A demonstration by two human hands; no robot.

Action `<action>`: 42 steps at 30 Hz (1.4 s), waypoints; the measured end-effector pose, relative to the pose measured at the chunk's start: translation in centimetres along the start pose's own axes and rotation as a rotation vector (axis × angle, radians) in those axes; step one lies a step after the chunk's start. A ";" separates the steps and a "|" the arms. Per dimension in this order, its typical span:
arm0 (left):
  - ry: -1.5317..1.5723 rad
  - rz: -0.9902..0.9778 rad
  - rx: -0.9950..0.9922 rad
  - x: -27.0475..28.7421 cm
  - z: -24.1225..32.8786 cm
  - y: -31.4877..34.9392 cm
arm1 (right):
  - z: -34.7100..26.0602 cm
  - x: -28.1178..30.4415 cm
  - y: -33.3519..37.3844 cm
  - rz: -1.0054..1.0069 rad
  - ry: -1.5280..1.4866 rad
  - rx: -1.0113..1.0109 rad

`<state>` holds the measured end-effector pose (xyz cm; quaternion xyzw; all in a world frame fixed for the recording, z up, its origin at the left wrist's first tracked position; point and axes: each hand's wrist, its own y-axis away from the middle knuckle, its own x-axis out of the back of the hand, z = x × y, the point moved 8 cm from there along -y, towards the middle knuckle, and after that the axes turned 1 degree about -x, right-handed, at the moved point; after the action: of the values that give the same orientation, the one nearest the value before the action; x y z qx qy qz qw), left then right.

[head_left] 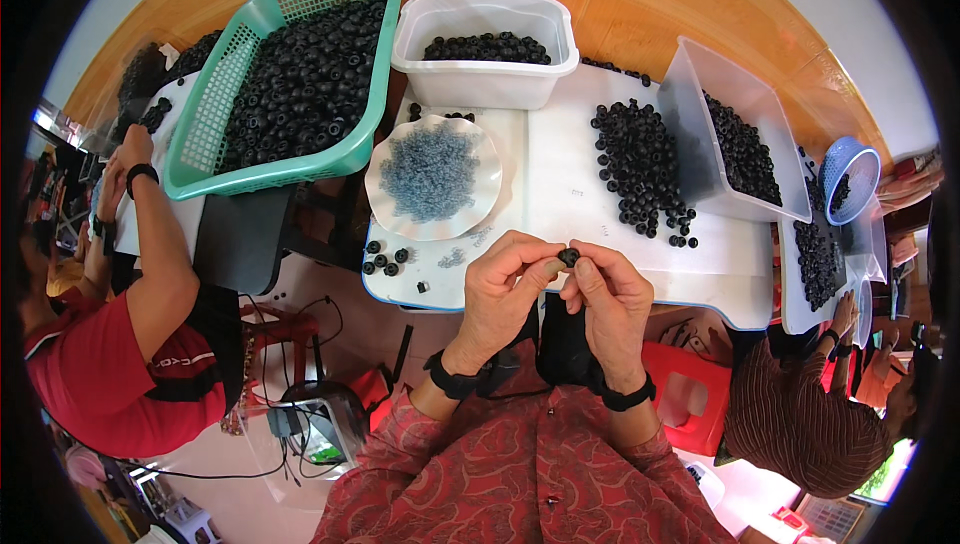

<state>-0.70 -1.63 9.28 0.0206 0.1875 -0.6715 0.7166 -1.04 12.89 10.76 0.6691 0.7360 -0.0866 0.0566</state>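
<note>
Between the fingertips of both my hands is a small black round part point(569, 257), held just above the near edge of the white table point(560, 174). My left hand point(505, 289) pinches it from one side with thumb and forefinger. From the other side, the thumb and fingers of my right hand point(612, 294) close on it. Part of its surface is hidden by the fingertips. A scalloped white plate point(480, 209) heaped with tiny translucent grey-blue pieces point(428, 172) lies beyond my left hand. Several loose black parts point(380, 262) rest beside that plate, and a larger pile point(640, 159) spreads beyond my right hand.
A green basket point(290, 179) full of black parts stands far left. At the back are a white tub point(485, 79) and, to the right, a translucent bin point(715, 184), both holding black parts. Co-workers sit left point(150, 334) and right point(800, 414). A red stool point(690, 399) stands below the table.
</note>
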 end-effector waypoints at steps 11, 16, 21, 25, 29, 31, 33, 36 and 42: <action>0.034 -0.031 -0.063 0.1 0.1 1.1 | 1.2 -0.9 1.1 0.029 -0.114 -0.182; 0.096 0.003 -0.051 0.0 0.7 1.5 | 1.7 -1.1 1.5 -0.003 0.014 -0.213; 0.261 0.095 0.135 0.8 -0.6 2.1 | 0.6 -1.4 1.6 0.046 0.072 -0.147; 0.440 0.130 0.229 1.4 -1.8 2.6 | 0.6 -1.5 1.8 0.052 0.063 -0.178; 0.504 0.108 0.237 1.4 -2.3 3.2 | 1.8 -1.4 1.8 0.032 0.024 -0.204; 0.495 0.103 0.219 1.5 -2.2 3.4 | 2.1 -1.4 1.8 0.002 -0.015 -0.173; 0.436 0.070 0.208 1.5 -2.0 3.6 | 2.2 -1.4 1.8 0.008 -0.021 -0.194; 0.364 0.055 0.174 1.5 -1.7 3.8 | 2.3 -1.8 1.9 0.026 -0.028 -0.217; 0.283 0.055 0.135 1.9 -0.8 4.0 | 2.7 -2.1 2.1 -0.003 -0.010 -0.221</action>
<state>3.02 -2.84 7.10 0.1685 0.2403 -0.6533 0.6979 1.14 10.52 8.47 0.6571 0.7418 -0.0085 0.1334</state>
